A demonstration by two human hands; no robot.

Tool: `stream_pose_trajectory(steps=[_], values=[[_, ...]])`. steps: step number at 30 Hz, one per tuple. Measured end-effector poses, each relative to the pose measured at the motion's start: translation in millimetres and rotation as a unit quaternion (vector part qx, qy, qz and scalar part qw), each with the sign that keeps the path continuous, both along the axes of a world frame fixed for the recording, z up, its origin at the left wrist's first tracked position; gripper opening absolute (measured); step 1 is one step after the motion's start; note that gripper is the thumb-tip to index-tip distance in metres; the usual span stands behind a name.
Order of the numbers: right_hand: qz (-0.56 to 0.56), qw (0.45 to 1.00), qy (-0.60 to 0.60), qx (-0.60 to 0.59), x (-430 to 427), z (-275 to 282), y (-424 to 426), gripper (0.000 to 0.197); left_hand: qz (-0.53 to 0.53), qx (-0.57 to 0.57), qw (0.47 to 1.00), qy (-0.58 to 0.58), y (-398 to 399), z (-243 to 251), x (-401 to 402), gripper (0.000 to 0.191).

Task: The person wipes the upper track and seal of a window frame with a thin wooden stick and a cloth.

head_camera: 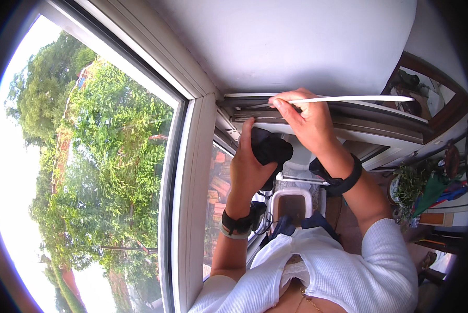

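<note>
Pinched between the fingers of my right hand (306, 119) is a slender white stick-like tool (367, 99). Its long white end points right. Its thin other end reaches left along the groove of a dark grooved rail (378, 127) beneath the white wall panel. What that tip touches is too small to tell. Bunched black cloth (273, 148) is gripped in my left hand (247, 168), below the rail's left end. The left index finger stretches up to the rail's lower edge. Black bands circle both wrists.
A large window frame (189, 187) rises at left, with trees outside. Below my hands stands a pale-rimmed basin (309, 199) holding brownish contents. A potted plant (408, 182) and a folded green umbrella-like cloth (433, 193) are at right, under a wood-framed mirror (447, 127).
</note>
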State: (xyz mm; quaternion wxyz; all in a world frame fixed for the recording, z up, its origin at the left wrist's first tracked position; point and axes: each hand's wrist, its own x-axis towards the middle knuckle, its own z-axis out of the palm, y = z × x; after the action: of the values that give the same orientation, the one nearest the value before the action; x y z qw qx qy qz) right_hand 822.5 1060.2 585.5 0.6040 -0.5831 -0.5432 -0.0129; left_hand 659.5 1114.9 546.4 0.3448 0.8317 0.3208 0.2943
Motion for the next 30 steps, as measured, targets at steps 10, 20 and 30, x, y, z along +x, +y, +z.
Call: stream_pose_trajectory(steps=[10, 20, 30], values=[[0.062, 0.993, 0.002, -0.105, 43.1, 24.0, -53.5, 0.009, 0.008, -0.025, 1.0, 0.017, -2.6, 3.4, -1.8, 0.097], [0.027, 0.989, -0.143, -0.04, 30.5, 18.7, -30.6, 0.006, -0.014, -0.032, 0.999, -0.002, -3.4, 2.6, 2.3, 0.097], [0.037, 0.984, -0.162, -0.063, 37.7, 22.1, -33.8, 0.005, -0.017, -0.028, 0.999, -0.005, -3.5, 5.4, 1.7, 0.099]])
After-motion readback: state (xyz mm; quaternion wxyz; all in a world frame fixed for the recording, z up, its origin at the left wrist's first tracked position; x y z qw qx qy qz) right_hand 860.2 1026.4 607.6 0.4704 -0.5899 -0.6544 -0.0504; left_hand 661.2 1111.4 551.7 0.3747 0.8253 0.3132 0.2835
